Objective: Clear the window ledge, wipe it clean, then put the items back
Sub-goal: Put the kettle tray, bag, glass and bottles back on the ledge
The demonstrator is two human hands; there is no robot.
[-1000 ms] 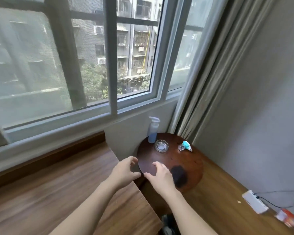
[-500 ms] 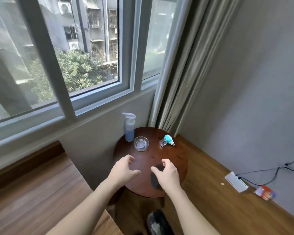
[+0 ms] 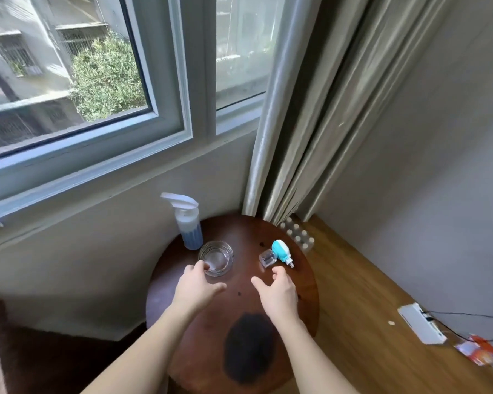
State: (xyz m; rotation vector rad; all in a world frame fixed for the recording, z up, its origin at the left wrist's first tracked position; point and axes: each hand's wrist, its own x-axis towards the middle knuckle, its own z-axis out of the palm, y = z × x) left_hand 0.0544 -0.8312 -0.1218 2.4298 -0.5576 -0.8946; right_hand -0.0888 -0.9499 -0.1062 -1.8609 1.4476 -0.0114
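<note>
A round dark-wood table (image 3: 302,282) stands under the window. On it are a blue spray bottle (image 3: 189,224) with a white trigger head, a clear glass ashtray (image 3: 216,257), and a small teal-and-clear plug-in device (image 3: 278,252) lying on its side. My left hand (image 3: 197,287) hovers with fingers spread, its fingertips at the ashtray's near rim. My right hand (image 3: 278,292) is open just in front of the teal device, holding nothing. A dark round patch (image 3: 249,346) lies on the table's near part. The pale window ledge (image 3: 103,177) runs above left.
Grey curtains (image 3: 310,123) hang at the right of the window. A pack of small white bottles (image 3: 298,234) sits behind the table on the wooden platform (image 3: 367,322). A white power strip (image 3: 420,322) with cable and a red packet (image 3: 480,351) lie at right.
The view has swung right and closer to the round table. Both hands have reached forward, the left to the ashtray's rim, the right toward the teal device.
</note>
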